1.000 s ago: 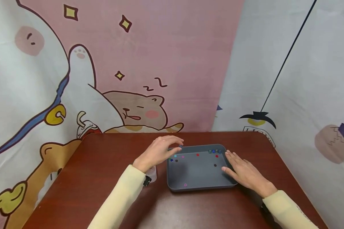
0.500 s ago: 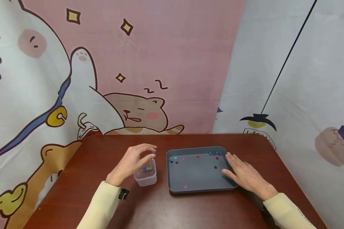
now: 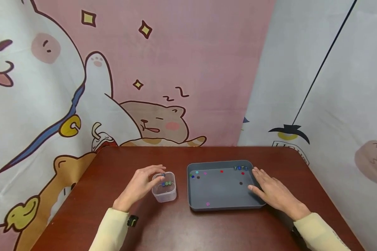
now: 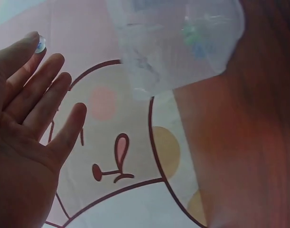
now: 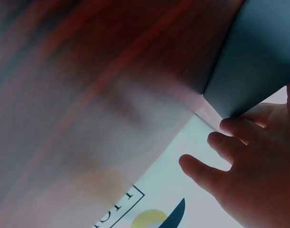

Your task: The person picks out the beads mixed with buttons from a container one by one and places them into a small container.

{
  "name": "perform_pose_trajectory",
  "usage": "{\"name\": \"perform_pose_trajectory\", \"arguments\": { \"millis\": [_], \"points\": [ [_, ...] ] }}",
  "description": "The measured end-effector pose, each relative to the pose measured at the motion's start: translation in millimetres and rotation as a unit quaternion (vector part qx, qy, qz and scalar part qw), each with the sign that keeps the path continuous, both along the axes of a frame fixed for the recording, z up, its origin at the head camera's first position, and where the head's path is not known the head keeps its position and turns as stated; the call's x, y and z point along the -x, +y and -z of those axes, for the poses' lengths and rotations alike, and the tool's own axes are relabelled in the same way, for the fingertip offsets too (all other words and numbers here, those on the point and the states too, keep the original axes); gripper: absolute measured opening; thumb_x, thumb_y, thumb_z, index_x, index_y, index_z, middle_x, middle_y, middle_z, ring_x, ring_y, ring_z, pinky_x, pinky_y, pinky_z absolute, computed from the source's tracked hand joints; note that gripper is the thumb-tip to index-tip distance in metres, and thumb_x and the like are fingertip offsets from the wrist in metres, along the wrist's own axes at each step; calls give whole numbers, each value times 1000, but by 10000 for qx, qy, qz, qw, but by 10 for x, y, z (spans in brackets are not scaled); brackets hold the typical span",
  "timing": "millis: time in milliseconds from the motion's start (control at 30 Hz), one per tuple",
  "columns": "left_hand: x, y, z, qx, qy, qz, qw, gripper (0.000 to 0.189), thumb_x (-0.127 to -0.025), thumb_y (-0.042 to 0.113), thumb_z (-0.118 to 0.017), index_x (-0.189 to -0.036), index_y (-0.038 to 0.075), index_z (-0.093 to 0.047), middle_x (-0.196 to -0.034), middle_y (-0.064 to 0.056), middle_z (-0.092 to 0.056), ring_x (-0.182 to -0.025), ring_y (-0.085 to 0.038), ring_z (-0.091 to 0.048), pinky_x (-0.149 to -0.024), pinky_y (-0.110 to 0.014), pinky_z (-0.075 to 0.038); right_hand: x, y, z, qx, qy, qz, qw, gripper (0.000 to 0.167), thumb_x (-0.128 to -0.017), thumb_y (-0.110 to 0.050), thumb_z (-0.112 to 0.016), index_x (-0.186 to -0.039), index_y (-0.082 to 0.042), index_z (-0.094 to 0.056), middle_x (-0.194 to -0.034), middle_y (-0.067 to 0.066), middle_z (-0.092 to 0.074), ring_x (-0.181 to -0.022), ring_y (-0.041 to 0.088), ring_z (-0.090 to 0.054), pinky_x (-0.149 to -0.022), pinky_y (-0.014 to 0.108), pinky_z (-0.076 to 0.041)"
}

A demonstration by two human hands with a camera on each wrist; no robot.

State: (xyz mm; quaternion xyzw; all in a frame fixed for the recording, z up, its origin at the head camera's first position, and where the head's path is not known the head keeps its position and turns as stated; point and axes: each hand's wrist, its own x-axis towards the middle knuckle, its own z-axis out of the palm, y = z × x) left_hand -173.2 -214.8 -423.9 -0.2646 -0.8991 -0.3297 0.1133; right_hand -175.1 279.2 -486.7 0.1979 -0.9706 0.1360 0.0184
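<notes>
My left hand (image 3: 139, 184) pinches a small clear marble (image 4: 41, 45) with blue in it between thumb and index finger. Its other fingers are loosely extended. The pinched marble overlaps the far left rim of a clear plastic box (image 3: 166, 198) in the head view. Inside that box lie several blue and green marbles (image 3: 167, 183). On the other side, my right hand (image 3: 276, 191) rests with straight fingers along the right edge of a grey tray (image 3: 220, 191). A row of marbles (image 3: 239, 168) sits in the tray's far right corner.
Scattered in the tray are small coloured bits, among them a magenta ring (image 3: 208, 204), a red piece (image 3: 221, 171) and a brown one (image 3: 241, 183). The brown table (image 3: 226, 230) ends at a printed cloth (image 3: 220, 87) behind and to the right.
My left hand has moved left from the tray's far left corner to the clear box and lowered there, the marble still pinched. My right hand has stayed at the tray's edge.
</notes>
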Motion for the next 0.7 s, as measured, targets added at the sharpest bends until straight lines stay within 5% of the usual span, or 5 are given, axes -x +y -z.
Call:
{"name": "perform_pose_trajectory", "arguments": {
  "millis": [333,700],
  "points": [
    [-12,-107,205,-121,164,-6,9998,23,-90,7,-81,-112,6,-78,-123,-3,-74,-125,-26,-65,-99,-53,-53,-13,-16,-2,15,-39,-22,10000,79,-104,-49,-58,-154,9,-39,-161,28,-36,-146,48,-36,-107,71,-37],
    [-19,-146,251,-62,-128,-35,9999,25,-91,7,-80,-116,7,-79,-129,-3,-72,-130,-26,-61,-99,-52,-53,16,-31,-10,-24,-23,-70,10000,80,-104,-50,-57,-154,9,-39,-162,27,-34,-146,47,-36,-107,71,-37]
  ]
}}
